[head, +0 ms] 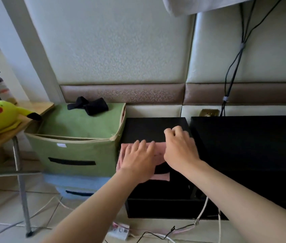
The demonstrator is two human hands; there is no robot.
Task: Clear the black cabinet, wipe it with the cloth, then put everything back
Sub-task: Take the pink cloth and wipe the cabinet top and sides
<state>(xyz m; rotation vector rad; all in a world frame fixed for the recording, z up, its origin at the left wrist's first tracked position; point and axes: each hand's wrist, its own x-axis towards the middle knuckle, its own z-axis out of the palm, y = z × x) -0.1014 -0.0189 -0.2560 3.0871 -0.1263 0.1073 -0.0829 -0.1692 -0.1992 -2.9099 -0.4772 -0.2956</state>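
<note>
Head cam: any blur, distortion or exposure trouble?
Head view: wide-angle bend, wall panels lean at the edges; cabinet top crushed near black, no surface detail; left hand, right hand and cloth slightly soft; light flat, shadows weak.

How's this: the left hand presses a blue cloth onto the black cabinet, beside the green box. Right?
Not quite: the cloth is pink, not blue. The head view shows the left hand pressing it onto the black cabinet, beside the green box.
</note>
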